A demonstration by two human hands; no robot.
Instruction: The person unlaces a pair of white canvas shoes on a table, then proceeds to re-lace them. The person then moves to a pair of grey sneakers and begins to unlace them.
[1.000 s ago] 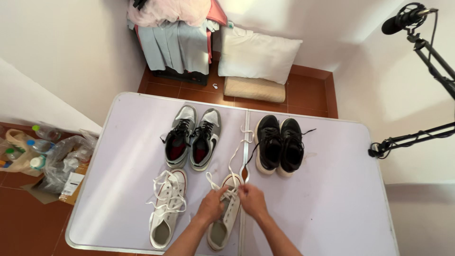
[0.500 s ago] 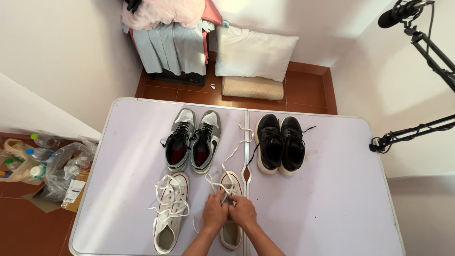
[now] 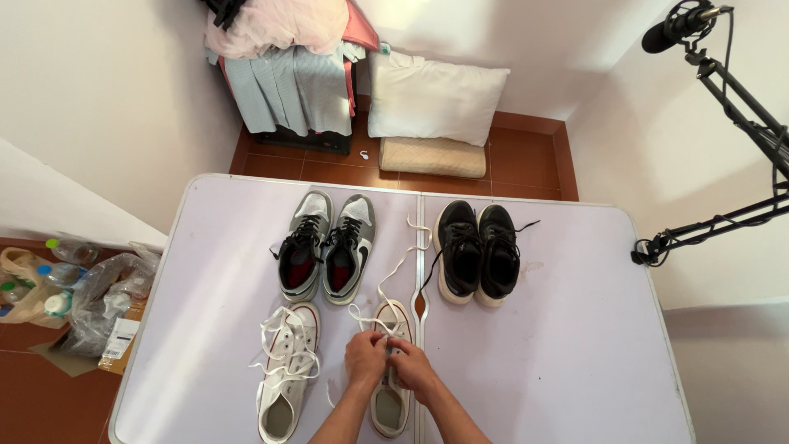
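Hands: your left hand (image 3: 365, 360) and right hand (image 3: 411, 369) sit close together over the white sneaker (image 3: 389, 374), near the desk's front edge.
L hand: fingers curled in, pinching the white lace (image 3: 393, 275) at the eyelets near the toe.
R hand: fingers bent, closed on the same lace just beside the L; thumb side meets the L hand's fingertips.
Sneaker: white high-top, toe pointing away from you, lying right beside the desk's centre seam. Your hands cover its mid part; toe cap and heel opening show.
Lace: 1 long end runs from the toe up the desk between the 2 far pairs; a shorter loop lies just L of the toe.
2nd white sneaker (image 3: 283, 372): just L of yours, not touching it, laces loose and spread out.
Grey pair (image 3: 327, 246): 2 grey-and-black shoes w/ red lining, side by side, far side of desk.
Black pair (image 3: 477, 251): 2 black shoes w/ white soles, R of the seam.
Desk (image 3: 567, 345): pale lilac folding top, metal rim.
Floor: pillow (image 3: 434, 97) on a cushion beyond the desk; bags of bottles (image 3: 66, 288) at L.
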